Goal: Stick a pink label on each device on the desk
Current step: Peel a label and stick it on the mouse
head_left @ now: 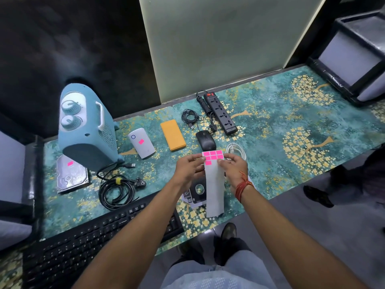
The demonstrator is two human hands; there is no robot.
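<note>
Both hands hold a white label sheet (214,184) above the desk's front middle; several pink labels (213,157) sit at its top end. My left hand (188,171) pinches the sheet's left edge and my right hand (234,165) grips its right edge. A pink label is stuck on the white router (145,149) and another on the silver hard drive (71,177). The orange power bank (173,134), black mouse (205,140), black power strip (220,113), black keyboard (100,232) and blue heater (87,126) show no label.
A coiled black cable (116,192) lies left of my arms, a thin black cable (189,117) behind the mouse and a white cable (237,150) beyond my right hand. A small black device (198,190) on paper lies under the sheet. Black chair frames stand at both desk ends.
</note>
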